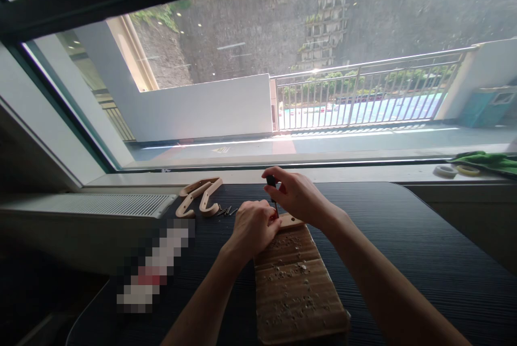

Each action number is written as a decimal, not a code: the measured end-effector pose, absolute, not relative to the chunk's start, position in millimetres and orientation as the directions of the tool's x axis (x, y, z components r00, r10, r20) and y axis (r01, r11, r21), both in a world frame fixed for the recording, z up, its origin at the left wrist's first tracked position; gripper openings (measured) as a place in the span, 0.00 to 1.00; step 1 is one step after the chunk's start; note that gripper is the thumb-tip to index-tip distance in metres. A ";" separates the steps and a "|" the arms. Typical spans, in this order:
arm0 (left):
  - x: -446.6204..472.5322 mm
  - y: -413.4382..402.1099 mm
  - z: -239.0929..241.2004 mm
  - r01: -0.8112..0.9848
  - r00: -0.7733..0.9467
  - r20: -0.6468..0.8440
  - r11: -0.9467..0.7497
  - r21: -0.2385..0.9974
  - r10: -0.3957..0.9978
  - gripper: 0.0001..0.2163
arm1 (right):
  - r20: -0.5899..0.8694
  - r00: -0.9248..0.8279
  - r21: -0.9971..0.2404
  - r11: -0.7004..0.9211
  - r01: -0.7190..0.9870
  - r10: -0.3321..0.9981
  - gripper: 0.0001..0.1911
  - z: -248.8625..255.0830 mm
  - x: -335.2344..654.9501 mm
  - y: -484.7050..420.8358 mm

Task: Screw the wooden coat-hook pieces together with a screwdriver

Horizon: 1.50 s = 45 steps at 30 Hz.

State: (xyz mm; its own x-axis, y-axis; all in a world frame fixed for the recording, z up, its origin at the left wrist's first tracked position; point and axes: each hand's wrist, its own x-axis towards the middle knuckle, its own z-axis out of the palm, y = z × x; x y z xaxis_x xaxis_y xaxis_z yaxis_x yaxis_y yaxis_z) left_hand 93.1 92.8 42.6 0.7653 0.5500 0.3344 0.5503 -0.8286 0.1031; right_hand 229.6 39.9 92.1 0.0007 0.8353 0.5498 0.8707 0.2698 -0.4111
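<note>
My right hand [297, 195] is closed around the dark handle of a screwdriver [271, 179], its thin shaft pointing down. The shaft meets a light wooden piece [290, 221] with a dark hole in it, lying across the far end of a worn brown cardboard-covered block [297, 281]. Curled over the left part of that wooden piece is my left hand [255, 227], its thumb and fingers close around the screwdriver's lower end. The tip and any screw under it are hidden by the fingers. Many small punctures and torn bits mark the block's top.
Two bent wooden hooks [201, 195] lie at the back left of the dark table [375, 238], beside several loose screws [226, 210]. Left of them is a pixelated item [155, 268]. On the windowsill at right sit tape rolls [445, 171] and a green cloth [484, 161].
</note>
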 end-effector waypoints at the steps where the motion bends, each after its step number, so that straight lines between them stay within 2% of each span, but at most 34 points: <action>1: 93.2 92.8 42.6 0.550 0.766 0.334 -0.829 0.102 0.549 0.10 | 0.551 -0.001 -0.410 0.271 0.871 0.835 0.13 91.9 229.5 40.0; 17: 93.5 91.7 45.1 0.546 0.772 0.337 -0.834 0.080 0.538 0.09 | 0.556 -0.003 -0.410 0.277 0.869 0.831 0.14 90.9 228.7 41.1; 31: 95.5 87.6 50.5 0.592 0.756 0.280 -0.801 0.093 0.591 0.10 | 0.539 -0.005 -0.413 0.269 0.870 0.842 0.14 92.5 229.0 40.0; 45: 94.7 89.4 48.2 0.563 0.770 0.308 -0.822 0.084 0.559 0.10 | 0.539 -0.025 -0.399 0.282 0.873 0.842 0.13 93.8 230.1 39.4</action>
